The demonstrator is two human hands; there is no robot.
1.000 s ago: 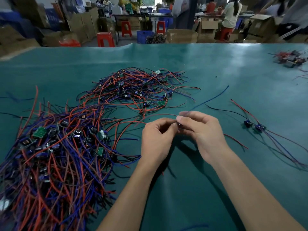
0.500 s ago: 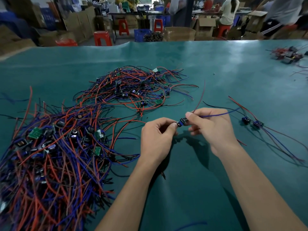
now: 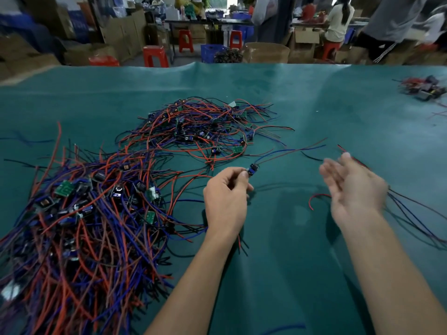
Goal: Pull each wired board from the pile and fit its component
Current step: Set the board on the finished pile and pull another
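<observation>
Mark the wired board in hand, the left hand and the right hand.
wired board point(image 3: 253, 169), head view, on its dark body beyond the fingertips.
left hand point(image 3: 226, 197), head view, back of the hand.
right hand point(image 3: 354, 187), head view, open palm, blurred.

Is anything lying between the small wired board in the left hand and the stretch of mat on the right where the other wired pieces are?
Almost nothing. The left hand pinches the small blue wired board; rightward the teal mat is bare except a loose red wire. The open, blurred right hand hovers across that path.

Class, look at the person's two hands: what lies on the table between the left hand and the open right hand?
In the head view, mostly bare green mat lies between left hand and right hand; one loose red wire curls beside the right hand.
</observation>
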